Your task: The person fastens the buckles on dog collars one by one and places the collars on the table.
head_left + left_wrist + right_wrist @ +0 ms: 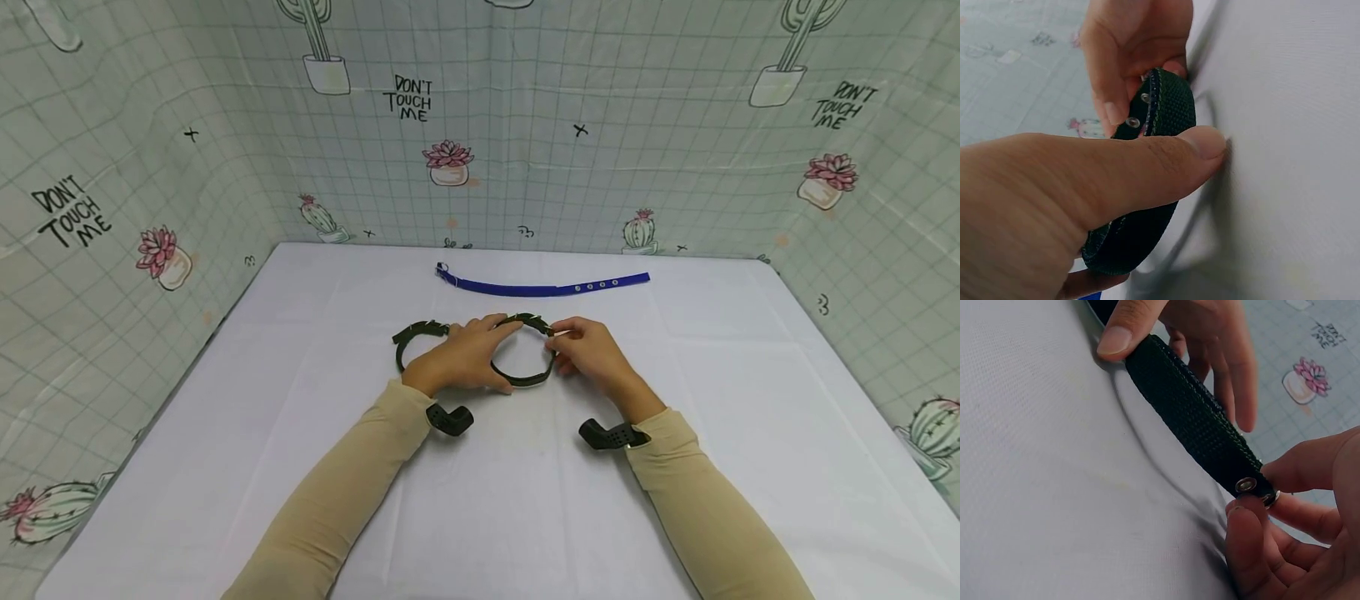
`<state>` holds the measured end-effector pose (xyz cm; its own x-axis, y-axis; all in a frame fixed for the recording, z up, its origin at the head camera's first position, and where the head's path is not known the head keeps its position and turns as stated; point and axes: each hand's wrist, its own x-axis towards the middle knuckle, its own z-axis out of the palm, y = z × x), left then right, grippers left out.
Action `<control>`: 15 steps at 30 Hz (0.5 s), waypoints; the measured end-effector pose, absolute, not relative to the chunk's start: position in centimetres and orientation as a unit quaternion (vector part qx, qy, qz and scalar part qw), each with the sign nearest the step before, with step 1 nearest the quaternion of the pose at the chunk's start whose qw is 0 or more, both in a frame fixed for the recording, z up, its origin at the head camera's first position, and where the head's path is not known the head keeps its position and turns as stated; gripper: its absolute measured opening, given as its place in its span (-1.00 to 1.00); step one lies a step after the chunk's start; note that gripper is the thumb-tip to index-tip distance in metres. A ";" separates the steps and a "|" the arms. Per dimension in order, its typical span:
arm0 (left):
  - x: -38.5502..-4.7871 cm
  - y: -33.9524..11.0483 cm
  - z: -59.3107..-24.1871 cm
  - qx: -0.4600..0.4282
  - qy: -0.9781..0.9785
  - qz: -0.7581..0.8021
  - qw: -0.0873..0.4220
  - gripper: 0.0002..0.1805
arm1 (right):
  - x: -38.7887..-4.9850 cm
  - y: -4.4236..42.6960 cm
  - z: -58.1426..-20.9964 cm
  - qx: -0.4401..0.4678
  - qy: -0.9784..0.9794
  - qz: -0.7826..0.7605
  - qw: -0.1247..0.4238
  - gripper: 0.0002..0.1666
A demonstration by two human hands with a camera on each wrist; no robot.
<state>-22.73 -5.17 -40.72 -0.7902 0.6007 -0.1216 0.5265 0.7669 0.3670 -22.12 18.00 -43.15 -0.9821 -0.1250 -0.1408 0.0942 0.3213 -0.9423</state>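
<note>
A dark green webbing collar (534,381) with metal eyelets (1246,485) is bent into a loop and stands on its edge on the white table. My left hand (467,354) grips the loop's left side, thumb on the near part and fingers at the far part. On the right side, my right hand (592,354) pinches the band close to an eyelet and a small metal piece. A second dark green collar (411,332), also looped, sits just left of my left hand, which partly hides it. Behind both lies a blue collar (517,291), stretched out, buckle end to the left.
The white-covered table (225,417) meets a grid-patterned cloth (525,167) with cactus drawings at the back and sides. A black wrist device (450,420) is on the left wrist, and another black device (611,435) on the right one.
</note>
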 end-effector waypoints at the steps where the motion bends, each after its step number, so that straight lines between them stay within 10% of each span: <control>1: -22.8 -5.2 -40.7 0.304 0.932 0.156 0.118 0.10 | -22.1 18.0 -43.1 -0.012 0.811 -0.578 0.092 -0.55; 15: -22.8 -5.3 -41.1 0.321 0.915 0.204 0.133 -0.17 | -21.8 17.9 -43.0 -0.019 0.853 -0.516 0.076 -0.59</control>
